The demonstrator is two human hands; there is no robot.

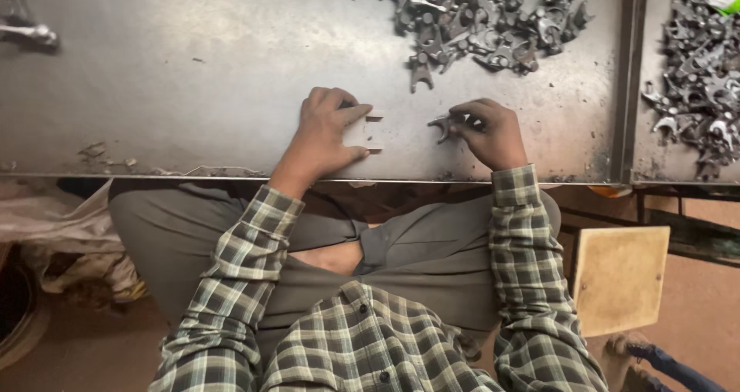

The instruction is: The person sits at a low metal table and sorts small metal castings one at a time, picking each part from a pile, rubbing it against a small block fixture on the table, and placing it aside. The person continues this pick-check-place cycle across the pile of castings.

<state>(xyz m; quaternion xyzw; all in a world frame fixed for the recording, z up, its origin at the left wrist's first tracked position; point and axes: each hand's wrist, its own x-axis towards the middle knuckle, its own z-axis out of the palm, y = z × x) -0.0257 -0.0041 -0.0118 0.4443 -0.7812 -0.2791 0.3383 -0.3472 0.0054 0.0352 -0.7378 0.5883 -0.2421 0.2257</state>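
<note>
Grey steel table (193, 68), scuffed and dusty. Left hand (327, 134) closed around a pale notched gauge block (368, 132), flat on the table near the front edge. Right hand (486, 132) just beside it, fingers curled, pinching a small forked metal part (442, 124). Beyond, a heap of like parts (482, 22); another heap (697, 84) past a raised divider (628, 76) at right. Wooden stool (619, 276) below right.

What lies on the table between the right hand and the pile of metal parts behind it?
In the head view, only bare metal table separates the right hand from the pile of metal parts.
</note>
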